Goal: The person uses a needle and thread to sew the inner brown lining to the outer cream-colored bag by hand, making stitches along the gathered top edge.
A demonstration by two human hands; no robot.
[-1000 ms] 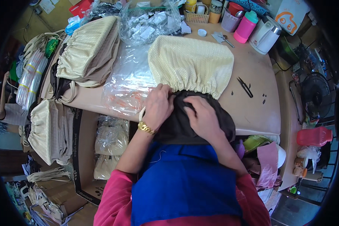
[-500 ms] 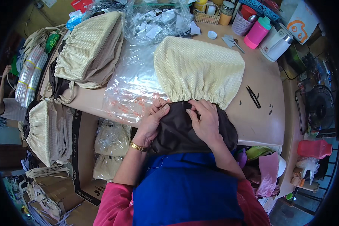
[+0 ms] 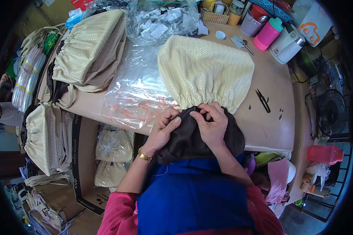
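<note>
A cream woven bag (image 3: 206, 70) with a gathered edge lies on the table before me, its dark brown lining (image 3: 184, 139) pulled out toward my lap. My left hand (image 3: 165, 127) pinches the lining just below the gathers, thumb pressed against the fingers. Close by on the right, my right hand (image 3: 212, 121) grips the same lining, thumb and forefinger folding a bit of it near the seam. Whether anything small sits between those fingertips is hidden. Black thread snips (image 3: 263, 101) rest on the table to the right of the bag.
Stacked cream bags (image 3: 90, 49) stand at the left, with more bags (image 3: 47, 137) below. Clear plastic sheets (image 3: 135, 86) lie left of the bag. A pink bottle (image 3: 268, 35) and a white kettle (image 3: 287, 44) stand at back right. An open cardboard box (image 3: 84, 156) is beside my left arm.
My right thumb has come down against the fingers, folding the lining edge. My left hand has shifted slightly right and lower. The view has moved a little.
</note>
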